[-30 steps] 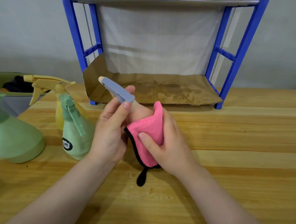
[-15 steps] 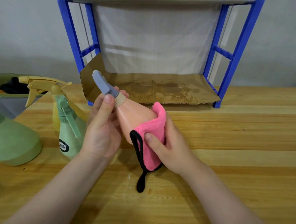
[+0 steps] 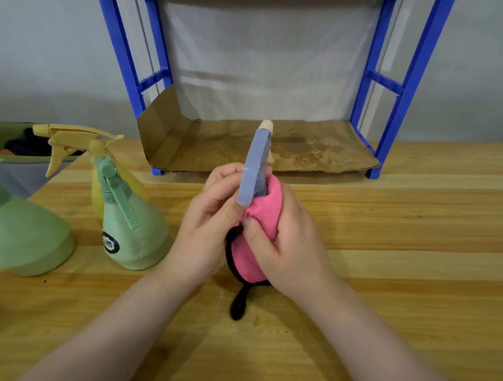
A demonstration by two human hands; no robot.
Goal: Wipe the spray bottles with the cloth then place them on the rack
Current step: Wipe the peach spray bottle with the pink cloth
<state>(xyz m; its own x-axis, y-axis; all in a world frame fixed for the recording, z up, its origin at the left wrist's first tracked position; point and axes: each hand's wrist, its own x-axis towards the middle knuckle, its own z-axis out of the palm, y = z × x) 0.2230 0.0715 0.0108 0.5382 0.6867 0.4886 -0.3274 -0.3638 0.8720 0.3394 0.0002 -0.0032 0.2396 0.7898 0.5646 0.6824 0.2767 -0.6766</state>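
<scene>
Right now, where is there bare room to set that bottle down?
The cardboard-lined rack shelf is bare, as is the table right of the right hand. Crowded left: green bottles and a yellow bottle.

A spray bottle with a grey-blue trigger head (image 3: pixel 255 168) stands at picture centre, its body wrapped in a pink cloth (image 3: pixel 260 219) with black trim. At nine o'clock stand three more bottles: a small green one (image 3: pixel 132 225), a yellow one (image 3: pixel 75 139) behind it, and a wide green one (image 3: pixel 22 231). The blue rack (image 3: pixel 407 71) stands at twelve o'clock, cardboard lining its bottom shelf.
</scene>
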